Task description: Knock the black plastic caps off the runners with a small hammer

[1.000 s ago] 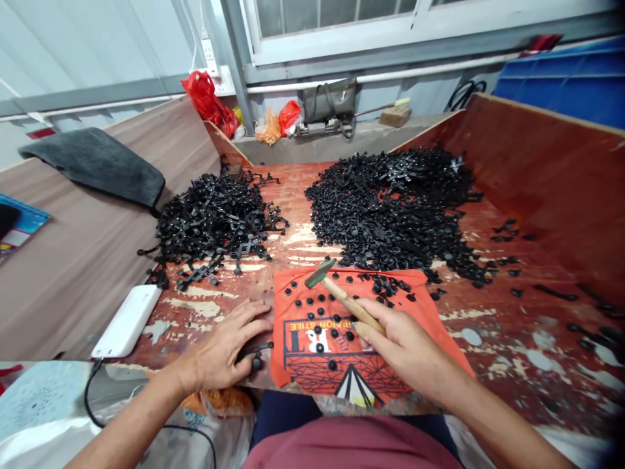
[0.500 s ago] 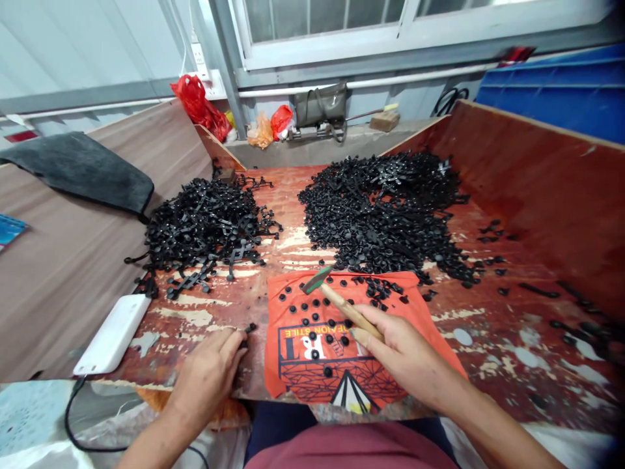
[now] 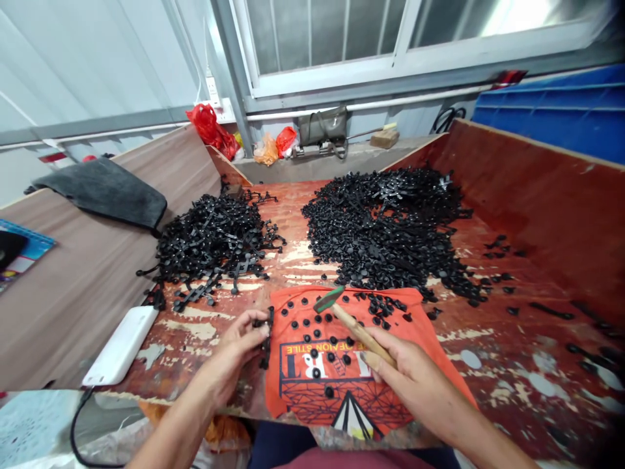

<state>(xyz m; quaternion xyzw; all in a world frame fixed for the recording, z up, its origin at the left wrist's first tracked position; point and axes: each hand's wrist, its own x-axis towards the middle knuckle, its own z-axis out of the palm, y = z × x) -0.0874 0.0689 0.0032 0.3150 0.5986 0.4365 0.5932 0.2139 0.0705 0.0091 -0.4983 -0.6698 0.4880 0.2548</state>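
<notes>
Pinched between the thumb and fingers of my left hand (image 3: 240, 348) is a black plastic strip (image 3: 266, 342) with knobbed ends, held upright at the left edge of an orange printed cloth (image 3: 300, 404). My right hand (image 3: 405, 365) grips the wooden handle of a hammer (image 3: 359, 332); its green-and-dark head hangs over the cloth's upper part. Several small round black caps (image 3: 316, 373) are spread over the cloth in loose rows, with a tighter cluster (image 3: 383, 307) near its far right corner.
On the red worn tabletop (image 3: 190, 326), a heap of black linked strips (image 3: 209, 234) lies left and a larger heap of black parts (image 3: 381, 228) right. A white power bank or phone with a cable (image 3: 120, 345) rests at left. Wooden boards (image 3: 527, 189) wall the sides.
My left hand has risen from the tabletop and turned, now showing the black strip upright beside the cloth. The camera view has tilted up slightly. The hammer stays over the cloth.
</notes>
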